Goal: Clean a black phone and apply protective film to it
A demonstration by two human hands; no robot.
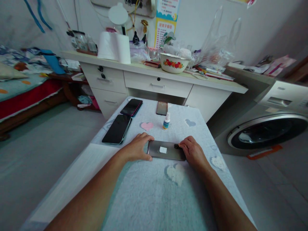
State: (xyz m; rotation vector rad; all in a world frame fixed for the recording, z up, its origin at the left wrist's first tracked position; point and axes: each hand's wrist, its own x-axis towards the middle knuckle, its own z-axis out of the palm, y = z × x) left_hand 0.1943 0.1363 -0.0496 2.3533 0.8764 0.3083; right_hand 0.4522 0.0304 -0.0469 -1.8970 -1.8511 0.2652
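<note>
A grey smartphone [169,155] lies back side up on the cloth-covered table, with a small white square sticker [163,149] near its middle. My left hand [138,148] grips its left end, thumb at the near edge and fingers at the far edge. At the right end, the curled fingers of my right hand [192,150] touch the phone beside its dark camera patch [177,146]. Whether anything small is between those fingertips is hidden. Just beyond the phone stands a small white-capped bottle [166,122] with a blue and yellow label.
Two dark phones, a nearer one [117,129] and a farther one [132,107], lie at the table's left. Another phone [162,108] is at the far edge. Behind stands a white desk [141,70] bearing a floral bowl [173,63]. A washing machine [267,112] is at right.
</note>
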